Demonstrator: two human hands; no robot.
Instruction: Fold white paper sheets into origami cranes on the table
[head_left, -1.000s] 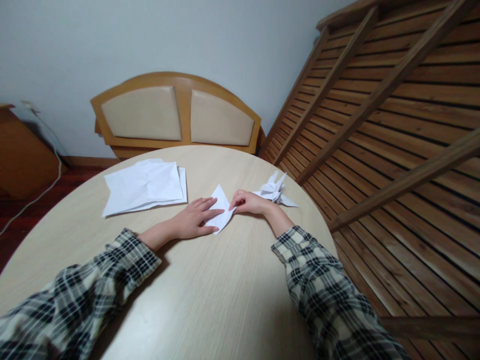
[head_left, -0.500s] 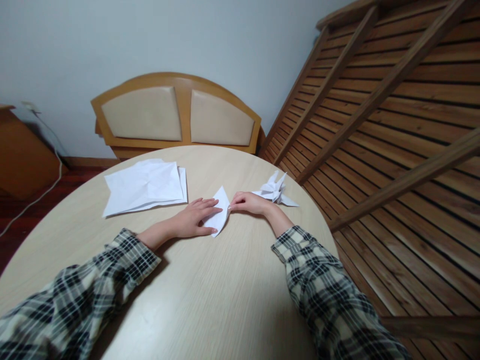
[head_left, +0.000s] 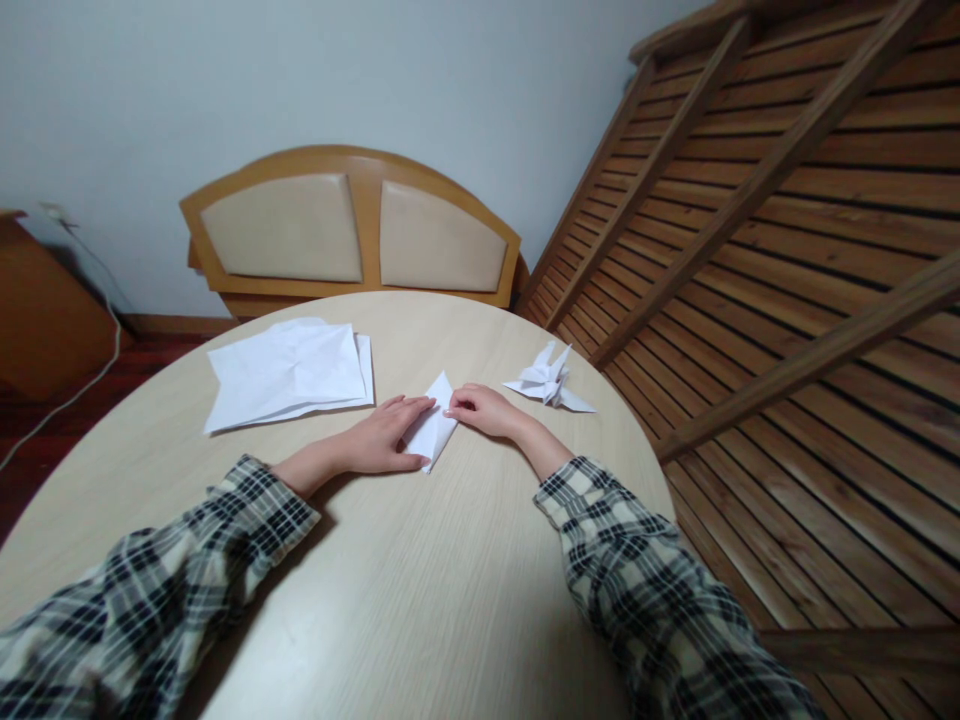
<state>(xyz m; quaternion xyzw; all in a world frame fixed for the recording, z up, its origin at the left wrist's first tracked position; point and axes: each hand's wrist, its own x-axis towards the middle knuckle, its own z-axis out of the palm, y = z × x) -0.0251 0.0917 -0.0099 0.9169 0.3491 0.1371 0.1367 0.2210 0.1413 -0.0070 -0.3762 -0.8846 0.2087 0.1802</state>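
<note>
A small piece of folded white paper (head_left: 431, 432) lies on the round table between my hands, one point facing away from me. My left hand (head_left: 382, 435) rests flat on its left side, fingers stretched and thumb apart, pressing it down. On the right, my right hand (head_left: 484, 409) pinches the paper's right edge, which is folded over toward the middle. The fingertips partly cover that edge. Just beyond my right hand sits a folded white paper figure (head_left: 550, 378) with pointed ends, apart from the hand.
Several creased white sheets (head_left: 289, 370) lie stacked at the table's left. The table (head_left: 420, 580) has a curved far edge near a wooden headboard (head_left: 367, 220). A slatted wooden panel (head_left: 787, 250) leans along the right. A white cable (head_left: 116, 345) runs down at far left.
My right hand has moved slightly left, bringing the paper's right edge inward and down, so the raised flap now lies flatter. My left hand stays in place.
</note>
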